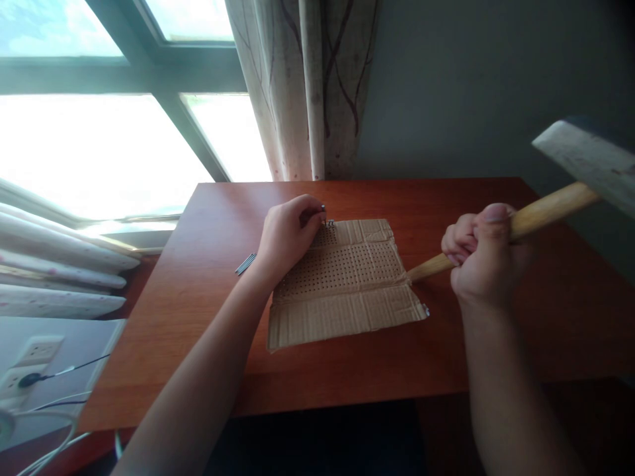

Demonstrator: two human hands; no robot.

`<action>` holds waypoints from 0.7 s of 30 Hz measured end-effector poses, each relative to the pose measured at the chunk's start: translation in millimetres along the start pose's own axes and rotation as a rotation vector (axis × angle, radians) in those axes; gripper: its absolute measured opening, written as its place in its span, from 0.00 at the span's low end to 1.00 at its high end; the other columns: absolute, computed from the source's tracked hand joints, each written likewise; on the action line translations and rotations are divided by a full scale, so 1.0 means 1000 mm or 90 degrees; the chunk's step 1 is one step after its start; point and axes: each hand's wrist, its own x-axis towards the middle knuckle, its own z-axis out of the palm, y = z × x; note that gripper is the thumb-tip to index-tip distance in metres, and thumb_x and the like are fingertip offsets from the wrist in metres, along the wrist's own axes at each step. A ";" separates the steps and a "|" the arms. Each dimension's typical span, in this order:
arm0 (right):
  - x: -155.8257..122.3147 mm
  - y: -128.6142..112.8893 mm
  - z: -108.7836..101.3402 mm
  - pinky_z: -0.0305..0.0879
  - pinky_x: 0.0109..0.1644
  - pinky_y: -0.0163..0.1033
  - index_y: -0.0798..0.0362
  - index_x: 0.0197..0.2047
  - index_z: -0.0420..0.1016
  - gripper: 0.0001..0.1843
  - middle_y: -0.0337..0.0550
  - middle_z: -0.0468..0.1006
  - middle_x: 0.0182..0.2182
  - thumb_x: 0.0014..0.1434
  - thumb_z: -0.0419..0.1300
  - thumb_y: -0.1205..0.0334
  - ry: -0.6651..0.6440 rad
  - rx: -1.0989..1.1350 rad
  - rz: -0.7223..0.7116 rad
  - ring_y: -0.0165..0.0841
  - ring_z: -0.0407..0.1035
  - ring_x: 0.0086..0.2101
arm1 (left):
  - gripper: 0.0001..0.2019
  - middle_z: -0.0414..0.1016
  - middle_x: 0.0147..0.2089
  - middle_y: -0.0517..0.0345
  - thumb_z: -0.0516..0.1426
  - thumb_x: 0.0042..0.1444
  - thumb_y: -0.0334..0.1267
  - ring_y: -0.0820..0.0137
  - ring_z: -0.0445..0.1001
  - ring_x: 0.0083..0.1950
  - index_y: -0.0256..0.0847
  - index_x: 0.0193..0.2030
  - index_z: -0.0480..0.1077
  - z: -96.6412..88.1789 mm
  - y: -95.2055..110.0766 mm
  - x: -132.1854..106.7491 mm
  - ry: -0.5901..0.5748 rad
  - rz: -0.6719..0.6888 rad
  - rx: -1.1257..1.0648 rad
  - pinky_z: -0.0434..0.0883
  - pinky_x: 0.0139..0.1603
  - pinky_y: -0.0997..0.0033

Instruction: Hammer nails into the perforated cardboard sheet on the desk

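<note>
In my right hand (483, 254) is a hammer (555, 208), gripped by its wooden handle with the grey metal head raised at the upper right. My left hand (292, 231) is closed at the far left corner of a piece of corrugated cardboard (347, 307) dotted with rows of small holes. A nail (323, 209) stands pinched between its fingertips, partly hidden by them. Just beside the fingers, a few more nails (331, 223) stick up from the cardboard's far edge. Several loose nails (245, 264) lie together on the table, left of my left wrist.
The reddish-brown wooden table (347, 383) carries everything. A window (79, 145) and a patterned curtain (297, 86) are behind it on the left. Wall sockets (34, 363) with a plugged-in cable are at the lower left, and a grey wall (446, 92) rises behind the table.
</note>
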 end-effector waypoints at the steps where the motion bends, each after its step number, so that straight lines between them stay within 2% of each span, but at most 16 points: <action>1: 0.000 0.000 0.000 0.37 0.13 0.36 0.48 0.21 0.52 0.29 0.28 0.49 0.14 0.60 0.66 0.46 -0.001 0.001 0.000 0.23 0.44 0.12 | 0.05 0.81 0.35 0.56 0.59 0.59 0.37 0.68 0.76 0.34 0.41 0.37 0.76 0.000 0.000 0.000 0.001 -0.001 0.000 0.73 0.37 0.68; 14: -0.001 -0.001 0.000 0.39 0.15 0.36 0.48 0.21 0.50 0.31 0.27 0.48 0.14 0.61 0.64 0.42 0.004 -0.039 0.014 0.22 0.44 0.13 | 0.05 0.81 0.34 0.57 0.58 0.59 0.35 0.69 0.76 0.34 0.40 0.38 0.77 -0.001 0.006 0.000 -0.003 0.017 0.064 0.69 0.37 0.70; 21: 0.000 -0.002 0.003 0.39 0.15 0.34 0.48 0.22 0.51 0.28 0.27 0.50 0.14 0.62 0.64 0.47 -0.026 -0.014 0.016 0.22 0.45 0.13 | 0.06 0.83 0.37 0.55 0.58 0.60 0.35 0.67 0.78 0.36 0.41 0.40 0.78 0.002 0.006 -0.002 -0.008 0.023 0.091 0.70 0.38 0.70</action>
